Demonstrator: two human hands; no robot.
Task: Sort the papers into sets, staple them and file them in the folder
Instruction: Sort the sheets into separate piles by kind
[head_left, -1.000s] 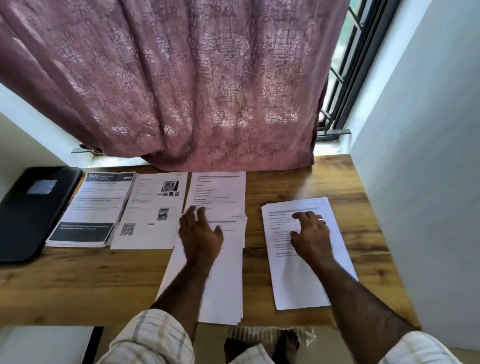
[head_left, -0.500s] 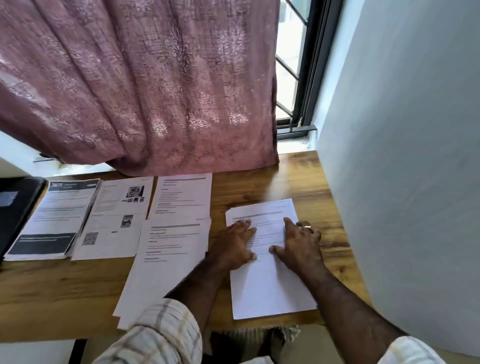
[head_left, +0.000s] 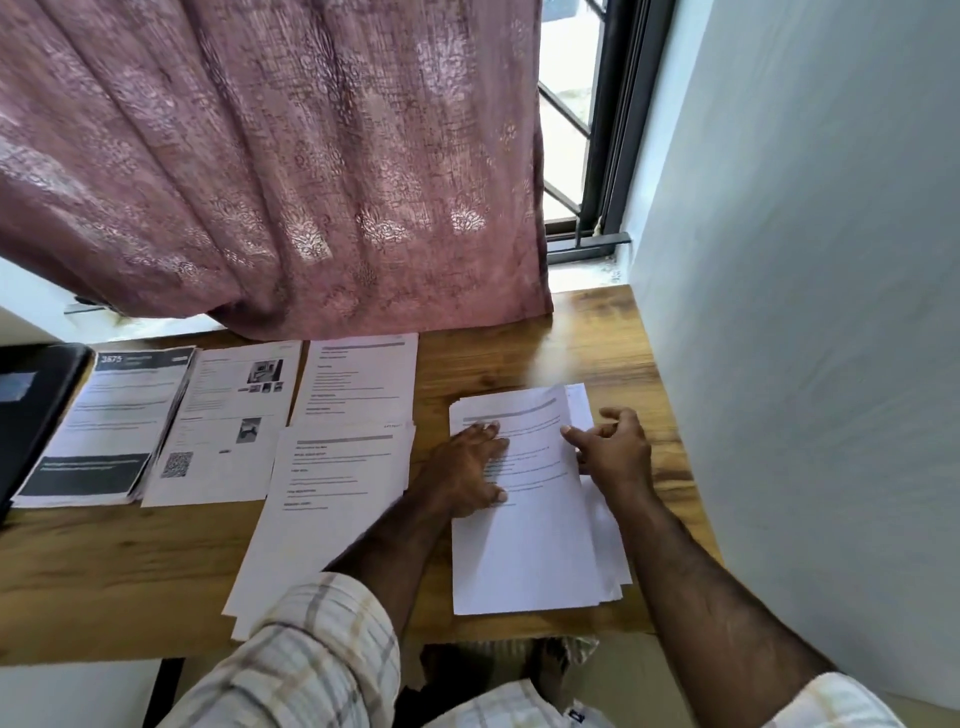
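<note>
Papers (head_left: 530, 519) lie fanned under your flat left hand (head_left: 470, 470); your right hand (head_left: 615, 452) fingers pinch the top sheet's edge. Lift carelessly and 2 sheets cling, mixing sets.

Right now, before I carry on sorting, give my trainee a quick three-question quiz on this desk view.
1. True or false: the left hand rests flat on the right-hand paper stack.
2. What does the right hand touch? A) the dark folder B) that stack's right edge C) the curtain
3. Fill in: the sheet with the QR code lies ___ of the folder.

Key: 1 true; 2 B; 3 right.
</note>
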